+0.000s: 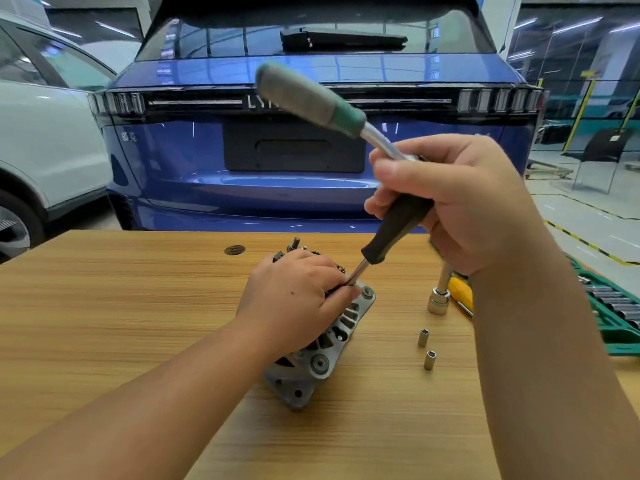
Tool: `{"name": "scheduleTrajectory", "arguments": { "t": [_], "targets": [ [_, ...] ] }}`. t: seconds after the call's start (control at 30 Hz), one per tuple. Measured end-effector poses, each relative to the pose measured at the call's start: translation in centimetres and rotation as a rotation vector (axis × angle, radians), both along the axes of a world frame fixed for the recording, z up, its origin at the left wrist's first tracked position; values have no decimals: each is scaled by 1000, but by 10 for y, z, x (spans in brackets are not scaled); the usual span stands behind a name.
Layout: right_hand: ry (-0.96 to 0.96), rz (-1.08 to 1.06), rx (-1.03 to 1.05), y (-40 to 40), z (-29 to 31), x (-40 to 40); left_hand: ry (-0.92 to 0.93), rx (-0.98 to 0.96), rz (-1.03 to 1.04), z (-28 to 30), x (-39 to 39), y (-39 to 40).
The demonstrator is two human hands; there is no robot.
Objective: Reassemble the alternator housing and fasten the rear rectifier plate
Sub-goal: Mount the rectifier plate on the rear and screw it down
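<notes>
A grey cast alternator (313, 355) lies on the wooden table (121, 306), its rear end pointing away from me. My left hand (294, 299) rests on top of it, fingers curled over the black rear part. My right hand (457, 202) is raised above the table and grips a ratchet wrench with a grey-green handle (308, 98) together with a black-handled driver (394, 230). The driver's metal shaft (356, 271) slants down to the alternator's rear, right at my left fingertips.
A large socket on an extension (440, 299) stands right of the alternator beside a yellow-handled tool (462, 292). Two small sockets (426, 348) stand nearer me. A green socket tray (613, 313) lies at the table's right edge. A blue car (294, 168) is parked behind.
</notes>
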State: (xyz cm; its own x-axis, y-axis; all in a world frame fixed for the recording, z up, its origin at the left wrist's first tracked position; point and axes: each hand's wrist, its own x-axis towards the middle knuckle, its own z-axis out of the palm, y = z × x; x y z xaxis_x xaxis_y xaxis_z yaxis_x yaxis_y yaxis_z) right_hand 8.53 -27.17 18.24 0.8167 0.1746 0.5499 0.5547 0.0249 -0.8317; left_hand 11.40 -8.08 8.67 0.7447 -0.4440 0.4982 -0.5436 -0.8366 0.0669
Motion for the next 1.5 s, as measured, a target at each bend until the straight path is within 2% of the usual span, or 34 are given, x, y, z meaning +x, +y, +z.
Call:
{"name": "scheduleTrajectory", "arguments": {
  "t": [0.07, 0.17, 0.27, 0.37, 0.5, 0.57, 0.63, 0.67, 0.77, 0.8, 0.83, 0.9, 0.97, 1.03, 1.2, 1.33, 1.5],
  "targets": [
    [88, -92, 119, 10, 2, -1, -1, -2, -2, -1, 1, 0],
    [291, -21, 442, 23, 4, -4, -3, 4, 1, -1, 0, 1],
    [380, 72, 526, 27, 2, -1, -4, 8, 11, 0, 0, 0],
    [412, 288, 583, 23, -1, 6, -13, 2, 16, 0, -1, 1],
    [258, 707, 682, 25, -16, 18, -3, -8, 15, 0, -1, 1],
    [158, 772, 659, 28, -26, 23, -3, -4, 13, 0, -2, 2],
    [49, 700, 567, 29, -31, 26, 4, -12, 21, 0, -2, 2],
    [-44, 605, 474, 28, -31, 26, 12, -21, 26, 0, -2, 2],
    [-484, 108, 10, 21, -26, 25, 19, -31, 31, 0, 0, 1],
    [-571, 14, -120, 17, -25, 26, 16, -29, 28, 0, 0, 1],
    [-581, 10, -202, 12, -23, 26, 13, -26, 23, 0, 0, 1],
    [-449, 239, -224, -1, -19, 23, 11, -20, 10, 0, -1, 2],
    [-292, 490, -156, -11, -20, 21, 1, -13, -3, 0, -2, 3],
    [-185, 630, -49, -13, -23, 24, 3, -3, -5, 0, -3, 3],
    [-73, 907, 98, -6, -26, 36, 51, 3, 11, 2, -2, 2],
    [-115, 1005, 103, -7, -30, 38, 53, 4, -4, 2, -2, 3],
    [-66, 870, 207, -7, -28, 33, 22, -17, -22, 1, -2, 2]
  ]
}}
